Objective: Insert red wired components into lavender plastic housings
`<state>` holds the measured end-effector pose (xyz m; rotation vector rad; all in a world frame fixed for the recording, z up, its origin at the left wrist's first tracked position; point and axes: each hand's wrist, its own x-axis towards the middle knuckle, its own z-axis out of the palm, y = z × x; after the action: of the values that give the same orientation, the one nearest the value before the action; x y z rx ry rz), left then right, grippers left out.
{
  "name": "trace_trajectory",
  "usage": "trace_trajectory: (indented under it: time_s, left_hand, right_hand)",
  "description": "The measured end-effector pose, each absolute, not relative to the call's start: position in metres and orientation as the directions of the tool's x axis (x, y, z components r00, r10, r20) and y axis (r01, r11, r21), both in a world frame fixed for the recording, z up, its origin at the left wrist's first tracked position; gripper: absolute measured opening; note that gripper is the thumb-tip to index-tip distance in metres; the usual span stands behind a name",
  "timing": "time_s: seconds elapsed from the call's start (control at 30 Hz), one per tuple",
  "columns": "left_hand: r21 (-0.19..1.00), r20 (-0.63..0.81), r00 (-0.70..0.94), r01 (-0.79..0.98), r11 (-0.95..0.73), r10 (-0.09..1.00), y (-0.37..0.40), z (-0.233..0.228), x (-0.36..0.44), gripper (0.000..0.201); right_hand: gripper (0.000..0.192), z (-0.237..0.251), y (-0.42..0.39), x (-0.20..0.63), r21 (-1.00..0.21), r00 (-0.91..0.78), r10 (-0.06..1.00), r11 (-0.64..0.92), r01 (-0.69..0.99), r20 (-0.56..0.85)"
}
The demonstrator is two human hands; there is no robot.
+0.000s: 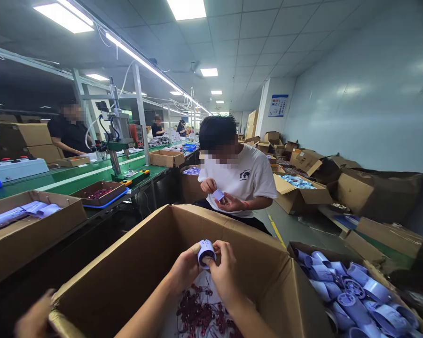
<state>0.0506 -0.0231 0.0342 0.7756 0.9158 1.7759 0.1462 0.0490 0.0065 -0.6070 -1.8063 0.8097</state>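
Above a large open cardboard box [116, 272], my two hands hold a short pale-lilac plastic cylinder [207, 246], its open end facing me. My left hand [184, 268] is closed around its left side. From the right, my right hand [227, 267] grips the rim, with its thumb reaching into the opening. Whether a small part is pinched inside cannot be seen. Below my hands, a pile of small dark-red parts with thin wires [202, 312] lies in the box on a pale sheet.
Opposite me a co-worker [238, 183] holds a similar lilac piece. Another person's blurred hand [35, 317] is at the box's left corner. A carton of lilac cylinders [352, 291] stands at right. Left are a green conveyor [66, 176], a press machine [118, 126] and a tray of red parts [98, 192].
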Motion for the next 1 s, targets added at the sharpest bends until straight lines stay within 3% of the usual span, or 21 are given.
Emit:
trace_trajectory:
  time_s: [0.17, 0.3, 0.43, 0.67, 1.0]
  left_hand:
    - [0.837, -0.046, -0.280, -0.534, -0.116, 0.959, -0.020, 0.027, 0.044, 0.026]
    - [0.857, -0.064, -0.291, -0.507, -0.097, 0.954, -0.019, 0.025, 0.044, 0.029]
    - [0.852, -0.085, -0.329, -0.513, -0.102, 0.941, -0.020, 0.030, 0.048, 0.030]
    - [0.860, -0.069, -0.331, -0.497, -0.112, 0.941, -0.018, 0.036, 0.058, 0.030]
    - [0.781, -0.066, -0.405, -0.589, -0.205, 0.912, -0.015, 0.017, 0.069, 0.038]
  right_hand:
    - [0.024, 0.022, 0.047, 0.154, -0.817, -0.462, 0.757, 0.566, 0.110, 0.462]
    - [0.022, 0.023, 0.047, 0.156, -0.855, -0.461, 0.787, 0.508, 0.108, 0.410]
    - [0.028, 0.018, 0.051, 0.152, -0.912, -0.434, 0.818, 0.408, -0.023, 0.377]
    - [0.021, 0.015, 0.063, 0.144, -0.964, -0.465, 0.865, 0.071, -0.255, 0.187]
    - [0.026, 0.001, 0.048, 0.126, -0.928, -0.314, 0.949, -0.077, -0.364, 0.044]
